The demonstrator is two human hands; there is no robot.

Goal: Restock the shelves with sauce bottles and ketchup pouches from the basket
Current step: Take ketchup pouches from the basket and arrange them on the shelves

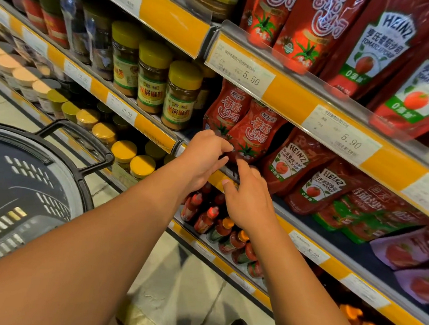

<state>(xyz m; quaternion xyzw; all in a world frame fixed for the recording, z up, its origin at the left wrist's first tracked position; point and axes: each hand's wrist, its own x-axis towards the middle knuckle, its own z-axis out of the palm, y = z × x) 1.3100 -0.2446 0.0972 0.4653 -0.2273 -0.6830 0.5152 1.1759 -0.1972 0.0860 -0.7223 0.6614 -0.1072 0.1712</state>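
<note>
Far left, a dark basket point(26, 186) with a black handle stands on the floor beside the shelving; nothing in it can be made out. Above and to its right, yellow-lidded jars point(180, 95) stand upright in a row on the middle shelf, with more yellow lids on the shelf below.

The person's left hand point(203, 159) reaches to the front edge of the middle shelf point(290, 228), fingers loosely spread and slightly bent, the tips at or just beside the lower edge of a red ketchup pouch point(254, 134). Whether those fingers actually touch the pouch cannot be told; they do not close round it. That pouch stands upright at the shelf front, touching a like pouch on its left.

The right hand point(249, 201) hovers just beside the left, over the orange price rail, fingers relaxed and parted, the forefinger pointing up toward the same pouch. It holds nothing.

Below the hands, red sauce bottles point(211, 217) with red and orange caps stand crowded on the lower shelf. Further right, Heinz pouches point(289, 165) lean in the middle shelf.
</note>
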